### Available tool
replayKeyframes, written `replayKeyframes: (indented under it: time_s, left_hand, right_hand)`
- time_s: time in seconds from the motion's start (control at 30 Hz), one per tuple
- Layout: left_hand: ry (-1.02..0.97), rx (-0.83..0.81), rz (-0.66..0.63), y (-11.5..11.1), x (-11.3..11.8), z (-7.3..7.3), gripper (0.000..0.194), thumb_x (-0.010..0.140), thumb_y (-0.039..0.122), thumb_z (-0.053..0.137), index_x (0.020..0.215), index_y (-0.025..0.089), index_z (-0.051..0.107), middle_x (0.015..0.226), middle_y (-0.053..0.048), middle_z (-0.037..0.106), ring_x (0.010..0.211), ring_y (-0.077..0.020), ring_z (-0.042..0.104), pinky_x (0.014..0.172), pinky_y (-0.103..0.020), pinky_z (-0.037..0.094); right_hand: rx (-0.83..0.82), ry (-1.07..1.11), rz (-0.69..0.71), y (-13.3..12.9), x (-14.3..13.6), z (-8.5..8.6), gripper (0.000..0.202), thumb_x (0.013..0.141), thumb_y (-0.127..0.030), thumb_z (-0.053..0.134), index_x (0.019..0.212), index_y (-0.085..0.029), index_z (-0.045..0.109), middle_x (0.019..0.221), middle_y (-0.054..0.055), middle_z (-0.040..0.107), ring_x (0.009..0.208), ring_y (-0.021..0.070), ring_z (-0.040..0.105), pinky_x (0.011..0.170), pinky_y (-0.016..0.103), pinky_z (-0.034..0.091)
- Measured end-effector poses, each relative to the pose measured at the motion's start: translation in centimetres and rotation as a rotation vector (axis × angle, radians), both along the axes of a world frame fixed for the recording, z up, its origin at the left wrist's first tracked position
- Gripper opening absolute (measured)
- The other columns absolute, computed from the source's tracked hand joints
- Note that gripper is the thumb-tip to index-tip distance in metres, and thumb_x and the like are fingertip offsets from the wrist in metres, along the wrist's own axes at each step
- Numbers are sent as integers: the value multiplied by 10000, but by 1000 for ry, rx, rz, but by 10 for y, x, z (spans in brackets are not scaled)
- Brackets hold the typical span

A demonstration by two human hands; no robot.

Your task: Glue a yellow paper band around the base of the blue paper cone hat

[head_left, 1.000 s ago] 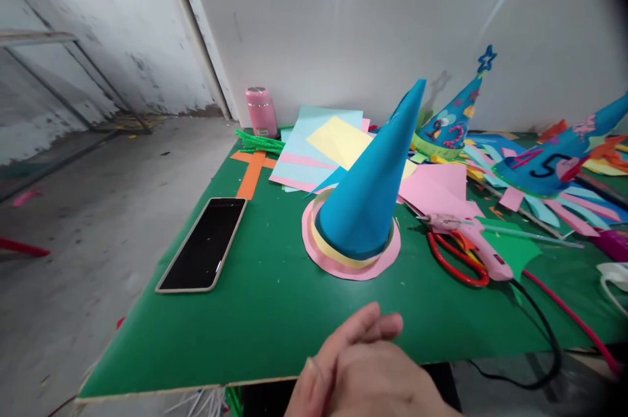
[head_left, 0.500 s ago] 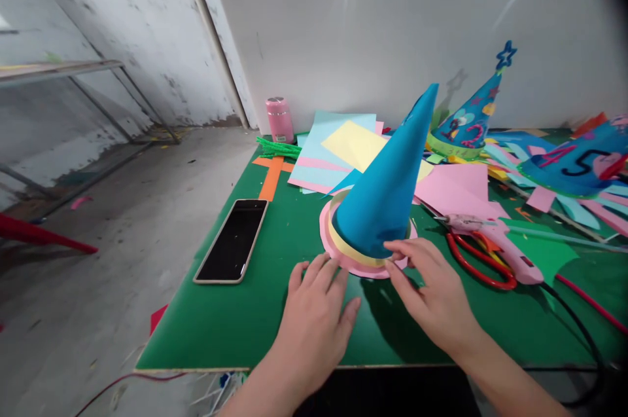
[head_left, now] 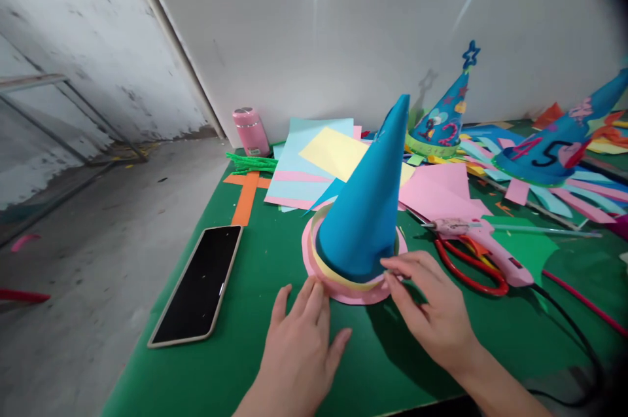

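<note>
A tall blue paper cone (head_left: 360, 207) stands on the green table, inside a yellow paper band (head_left: 338, 278) on a pink brim (head_left: 350, 294). My left hand (head_left: 299, 338) lies palm down with fingers spread, its fingertips at the brim's front left edge. At the front right, the thumb and forefinger of my right hand (head_left: 426, 309) pinch the yellow band, close to the foot of the cone.
A phone (head_left: 199, 283) lies at the left. Behind are a pink bottle (head_left: 251, 132), green stems (head_left: 252, 163) and paper sheets (head_left: 304, 142). Red-handled scissors (head_left: 471, 271), a pink glue gun (head_left: 500, 250) and decorated cone hats (head_left: 441, 116) are to the right.
The view has shifted, so most table items appear further left and the phone nearer. My hands keep nearly the same places at the brim and band.
</note>
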State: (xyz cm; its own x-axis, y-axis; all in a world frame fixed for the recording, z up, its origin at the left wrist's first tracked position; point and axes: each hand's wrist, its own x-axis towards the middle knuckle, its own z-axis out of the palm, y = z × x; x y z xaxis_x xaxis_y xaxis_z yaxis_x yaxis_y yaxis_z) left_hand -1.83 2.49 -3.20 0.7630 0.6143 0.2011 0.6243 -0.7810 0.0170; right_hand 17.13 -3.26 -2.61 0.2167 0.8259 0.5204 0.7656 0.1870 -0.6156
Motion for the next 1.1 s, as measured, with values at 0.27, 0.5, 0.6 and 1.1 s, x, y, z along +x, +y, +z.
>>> replayKeyframes:
  time_s: [0.27,0.5,0.6,1.1]
  left_hand:
    - [-200,-89,48,23,-4,7,310,818,332,421,994,137,585,1024,-139,612,946,-284,568,806,-483,430]
    - [-841,-778,459,43,15,18,483,825,466,399,1237,216,411,1270,-90,464,1160,-248,435,956,-397,355]
    - [-1134,-1012,501,59,18,15,494,801,498,433,1182,185,468,1213,-109,517,1125,-243,474,955,-382,355]
    - [-1276,-759,600,45,13,8,343,783,425,489,1027,187,524,1112,-73,532,1094,-228,476,929,-353,370]
  right_hand:
    - [-191,30,-182,-15,30,-12,388,825,-279,466,1206,-229,408,1174,82,509,1069,223,482,857,388,443]
    - [-260,-30,-16,-19,19,-19,623,820,-205,413,1373,-203,127,1310,108,401,1182,240,387,929,444,387]
    - [-247,17,95,-23,-4,-16,669,789,-159,407,1376,-178,87,1306,130,403,1173,245,396,919,443,395]
    - [-139,255,34,10,31,28,632,798,-348,516,1349,-260,218,1372,73,323,1230,247,326,965,455,341]
